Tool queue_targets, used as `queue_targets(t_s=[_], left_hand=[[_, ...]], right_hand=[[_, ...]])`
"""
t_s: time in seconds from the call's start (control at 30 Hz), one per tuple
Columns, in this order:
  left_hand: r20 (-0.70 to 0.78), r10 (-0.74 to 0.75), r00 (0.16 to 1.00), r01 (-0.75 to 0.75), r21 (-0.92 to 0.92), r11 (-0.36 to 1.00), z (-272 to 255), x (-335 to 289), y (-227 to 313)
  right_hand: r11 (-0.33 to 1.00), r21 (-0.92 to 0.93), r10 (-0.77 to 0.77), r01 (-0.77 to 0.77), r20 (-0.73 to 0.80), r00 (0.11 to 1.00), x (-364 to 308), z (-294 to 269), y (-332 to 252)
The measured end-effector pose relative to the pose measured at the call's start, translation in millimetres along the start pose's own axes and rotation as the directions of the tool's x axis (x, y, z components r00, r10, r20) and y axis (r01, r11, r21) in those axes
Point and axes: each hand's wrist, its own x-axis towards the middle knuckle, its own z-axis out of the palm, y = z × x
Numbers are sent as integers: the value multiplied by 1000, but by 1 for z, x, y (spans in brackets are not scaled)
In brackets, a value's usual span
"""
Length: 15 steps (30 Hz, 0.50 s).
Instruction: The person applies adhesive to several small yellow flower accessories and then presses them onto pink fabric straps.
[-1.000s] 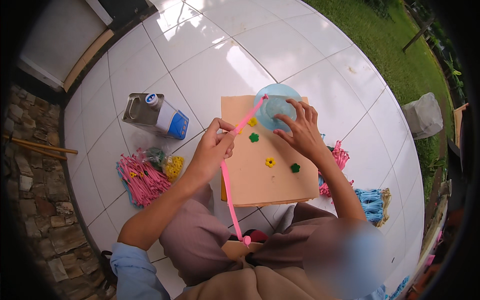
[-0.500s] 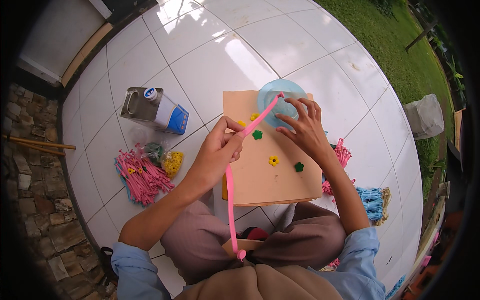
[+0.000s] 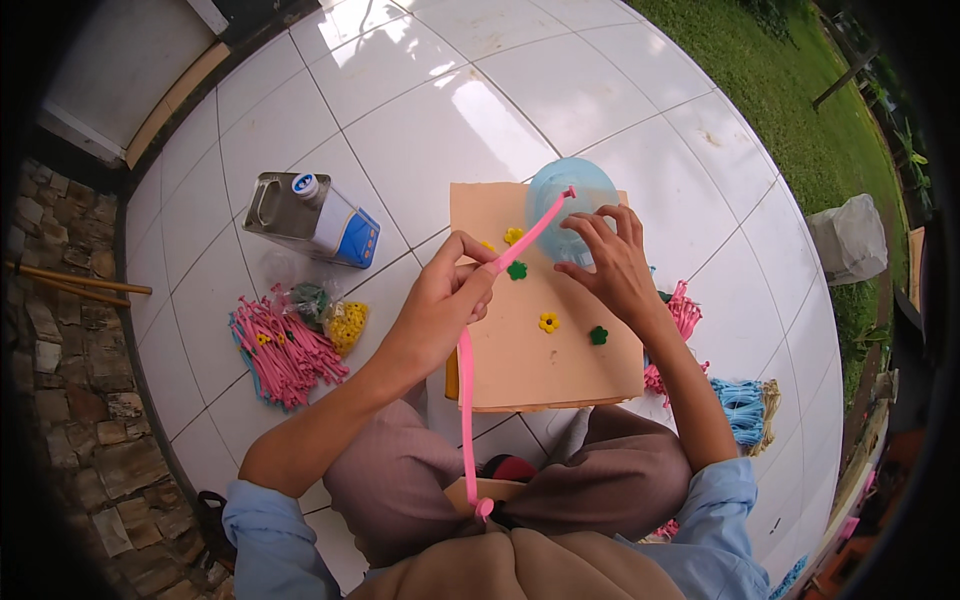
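My left hand point(image 3: 448, 300) pinches a long pink strap point(image 3: 466, 400) near its middle. One end of the strap points up and away over a pale blue round dish point(image 3: 543, 205); the other, with a round pink knob, hangs down by my lap. My right hand point(image 3: 622, 265) hovers beside the dish and the strap's upper end, fingers curved and apart, with nothing visible in them. Below both hands lies a tan board point(image 3: 500, 370). On it are yellow flower pieces point(image 3: 549, 322) and green flower pieces point(image 3: 516, 270). What the dish holds is hard to make out.
A metal can point(image 3: 310, 220) with a blue and white label stands at the left. Near it lie a pile of pink straps point(image 3: 285, 350) and a bag of yellow pieces point(image 3: 346, 325). More pink straps point(image 3: 682, 315) and a blue bundle point(image 3: 738, 408) lie at the right.
The upper end of the pink strap has shifted slightly to the right, along with my left hand. My right hand's fingers have moved slightly, staying near the dish.
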Motion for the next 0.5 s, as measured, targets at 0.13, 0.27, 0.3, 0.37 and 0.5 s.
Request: queue_targets(t_s=[0.13,0.27,0.3,0.37,0.5], left_hand=[[-7,1,1000,-1,21,1000,2,1,-1],[-11,5,1000,-5,12,1000,2,1,0],[-19,0,1000,1,12,1000,2,0,1],[-15,-1,1000,1,13,1000,1,0,2],[-18,-13,1000,13,20,1000,2,0,2]], right_hand=[[996,74,38,-42,50,998,2,-7,-6],[967,239,109,-87,-80,991,-1,-6,-1],[971,217,131,-100,-131,983,0,-8,3],[974,195,153,-117,-183,971,0,-10,12],[963,226,193,-144,-212,958,1,-8,16]])
